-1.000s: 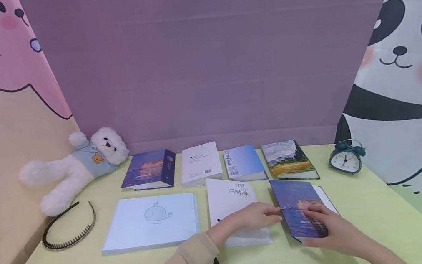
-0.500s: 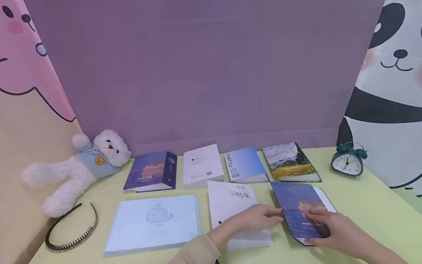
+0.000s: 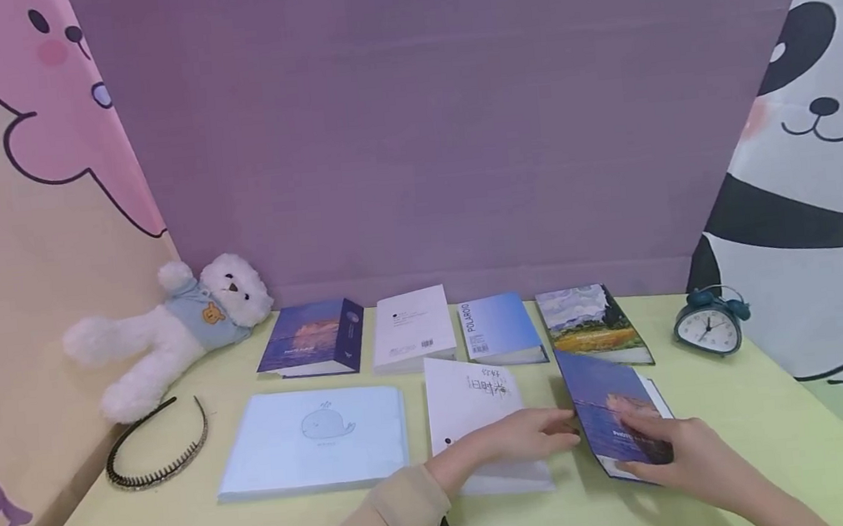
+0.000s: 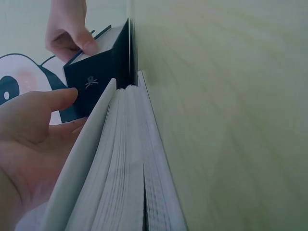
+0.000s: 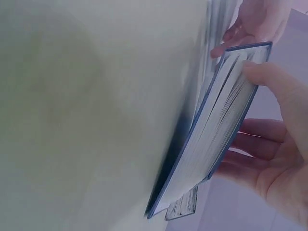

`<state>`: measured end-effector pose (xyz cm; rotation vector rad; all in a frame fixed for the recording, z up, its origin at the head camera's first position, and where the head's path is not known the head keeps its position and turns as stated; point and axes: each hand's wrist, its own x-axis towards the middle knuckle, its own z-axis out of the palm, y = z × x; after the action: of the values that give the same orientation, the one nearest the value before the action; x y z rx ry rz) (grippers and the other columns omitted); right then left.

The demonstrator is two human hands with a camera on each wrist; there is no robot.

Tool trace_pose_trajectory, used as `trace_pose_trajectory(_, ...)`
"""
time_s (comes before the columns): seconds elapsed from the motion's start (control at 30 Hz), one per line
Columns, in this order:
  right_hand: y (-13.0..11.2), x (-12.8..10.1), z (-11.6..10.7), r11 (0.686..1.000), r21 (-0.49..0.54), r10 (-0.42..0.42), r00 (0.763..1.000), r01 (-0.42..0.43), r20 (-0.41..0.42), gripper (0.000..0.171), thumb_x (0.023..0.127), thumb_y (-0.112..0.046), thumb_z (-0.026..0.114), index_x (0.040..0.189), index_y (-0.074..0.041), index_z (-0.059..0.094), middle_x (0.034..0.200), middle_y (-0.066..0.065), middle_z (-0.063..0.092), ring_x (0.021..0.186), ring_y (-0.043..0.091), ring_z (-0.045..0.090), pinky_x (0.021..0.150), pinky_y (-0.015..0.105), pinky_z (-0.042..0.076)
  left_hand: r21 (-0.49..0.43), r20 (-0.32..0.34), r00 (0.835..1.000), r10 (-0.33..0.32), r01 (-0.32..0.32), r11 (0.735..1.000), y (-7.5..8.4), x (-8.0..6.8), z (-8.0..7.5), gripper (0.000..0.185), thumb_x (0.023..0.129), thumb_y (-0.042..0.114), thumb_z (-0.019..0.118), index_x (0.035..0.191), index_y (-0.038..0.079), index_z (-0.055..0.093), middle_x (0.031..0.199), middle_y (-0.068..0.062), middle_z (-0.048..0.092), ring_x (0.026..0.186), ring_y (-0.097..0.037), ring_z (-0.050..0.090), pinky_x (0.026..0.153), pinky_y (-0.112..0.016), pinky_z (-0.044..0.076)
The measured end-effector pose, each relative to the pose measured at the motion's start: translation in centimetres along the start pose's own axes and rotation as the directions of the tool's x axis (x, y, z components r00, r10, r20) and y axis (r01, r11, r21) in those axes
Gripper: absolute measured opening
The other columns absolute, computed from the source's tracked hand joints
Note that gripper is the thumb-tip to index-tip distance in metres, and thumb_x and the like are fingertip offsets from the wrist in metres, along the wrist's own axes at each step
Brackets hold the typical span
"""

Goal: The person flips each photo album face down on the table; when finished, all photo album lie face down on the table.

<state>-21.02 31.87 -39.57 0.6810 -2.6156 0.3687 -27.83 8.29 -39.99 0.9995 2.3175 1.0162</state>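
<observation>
My right hand grips a photo album with a purple-blue sea picture on its cover. The thumb presses the page edges in the right wrist view while the fingers lie along the cover. A dark wedge of shadow shows between the tilted album and the table. Reaching across from the left, my left hand has its fingertips at the album's dark spine, fingers loosely extended. Under that forearm lies a white book with handwritten-style characters; its thick pages fill the left wrist view.
Behind stand four-cornered albums in a row: a purple one, a white one, a blue Polaroid one and a landscape one. A whale-print album, headband, teddy bear and alarm clock surround them.
The head view has shifted slightly. The photo album in my right hand has risen a little and moved slightly away from me, now overlapping the landscape album's lower edge in view.
</observation>
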Motion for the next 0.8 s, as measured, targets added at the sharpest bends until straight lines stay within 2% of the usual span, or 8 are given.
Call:
trace_pose_trajectory(0.1, -0.3, 0.3, -0.2, 0.999, 0.035, 0.018, 1.0, -0.018, -0.02, 0.066, 0.067, -0.04, 0.083, 0.125, -0.017, 0.063, 0.125, 0.003, 0.062, 0.105, 0.022, 0.063, 0.08, 0.0, 0.039, -0.013, -0.003, 1.0, 0.012, -0.012, 1.0, 0.3, 0.1, -0.2, 0.055, 0.097, 0.033, 0.049, 0.146, 0.012, 0.034, 0.14, 0.001, 0.05, 0.127, -0.008, 0.047, 0.102, -0.019, 0.038)
trace_pose_trajectory(0.2, -0.7, 0.6, -0.4, 0.991, 0.108, 0.075, 0.997, -0.075, 0.003, 0.064, 0.07, -0.037, 0.081, 0.128, -0.017, 0.061, 0.124, 0.006, 0.063, 0.101, 0.011, 0.064, 0.074, 0.006, 0.047, -0.071, -0.023, 1.0, 0.016, -0.017, 0.997, 0.4, 0.2, -0.3, 0.057, 0.097, 0.031, 0.05, 0.147, 0.009, 0.031, 0.138, -0.002, 0.051, 0.124, -0.009, 0.05, 0.099, -0.019, 0.041)
trace_pose_trajectory(0.27, -0.9, 0.9, -0.6, 0.974, 0.18, 0.133, 0.99, -0.138, 0.039, 0.064, 0.074, -0.037, 0.079, 0.131, -0.018, 0.057, 0.124, 0.009, 0.063, 0.097, 0.003, 0.062, 0.07, 0.017, 0.054, -0.102, -0.053, 0.998, 0.018, -0.023, 0.995, 0.4, 0.2, -0.4, 0.058, 0.097, 0.03, 0.05, 0.147, 0.01, 0.03, 0.136, -0.003, 0.054, 0.121, -0.01, 0.052, 0.097, -0.019, 0.043)
trace_pose_trajectory(0.33, -1.0, 1.0, -0.8, 0.943, 0.256, 0.2, 0.977, -0.213, 0.076, 0.063, 0.077, -0.036, 0.076, 0.133, -0.017, 0.055, 0.123, 0.011, 0.063, 0.095, -0.006, 0.058, 0.068, 0.026, 0.057, -0.135, -0.087, 0.996, 0.023, -0.035, 0.99, 0.4, 0.1, -0.5, 0.058, 0.097, 0.031, 0.05, 0.147, 0.012, 0.03, 0.134, -0.003, 0.055, 0.12, -0.011, 0.053, 0.096, -0.02, 0.044)
trace_pose_trajectory(0.4, -1.1, 1.1, -1.1, 0.896, 0.346, 0.258, 0.96, -0.28, 0.109, 0.06, 0.08, -0.034, 0.074, 0.133, -0.014, 0.054, 0.123, 0.014, 0.062, 0.096, -0.012, 0.054, 0.069, 0.03, 0.058, -0.163, -0.111, 0.993, 0.038, -0.055, 0.985, 0.5, 0.1, -0.6, 0.058, 0.097, 0.031, 0.05, 0.148, 0.014, 0.028, 0.134, -0.004, 0.055, 0.121, -0.012, 0.053, 0.097, -0.021, 0.044)
trace_pose_trajectory(0.53, -1.4, 1.4, -1.5, 0.817, 0.456, 0.323, 0.935, -0.354, 0.148, 0.059, 0.084, -0.031, 0.07, 0.134, -0.006, 0.052, 0.128, 0.017, 0.058, 0.103, -0.02, 0.047, 0.076, 0.025, 0.056, -0.22, -0.141, 0.988, 0.065, -0.095, 0.971, 0.6, 0.1, -0.6, 0.059, 0.098, 0.03, 0.05, 0.15, 0.019, 0.024, 0.141, -0.005, 0.048, 0.123, -0.014, 0.052, 0.098, -0.021, 0.043)
trace_pose_trajectory(0.73, -1.8, 2.0, -1.5, 0.758, 0.529, 0.35, 0.922, -0.382, 0.164, 0.061, 0.087, -0.028, 0.068, 0.139, -0.005, 0.045, 0.133, 0.021, 0.053, 0.104, -0.022, 0.045, 0.079, 0.018, 0.054, -0.242, -0.179, 0.981, 0.071, -0.113, 0.964, 0.7, 0.0, -0.7, 0.063, 0.097, 0.033, 0.052, 0.15, 0.027, 0.019, 0.149, 0.0, 0.036, 0.12, -0.009, 0.054, 0.098, -0.021, 0.043)
trace_pose_trajectory(0.8, -1.7, 2.1, -1.2, 0.736, 0.558, 0.355, 0.92, -0.383, 0.165, 0.06, 0.088, -0.026, 0.066, 0.14, -0.005, 0.043, 0.134, 0.008, 0.055, 0.104, -0.021, 0.045, 0.079, 0.016, 0.052, -0.256, -0.19, 0.98, 0.065, -0.113, 0.96, 0.9, -0.2, -0.8, 0.064, 0.095, 0.037, 0.052, 0.149, 0.033, 0.017, 0.15, 0.004, 0.033, 0.119, -0.006, 0.053, 0.1, -0.023, 0.042)
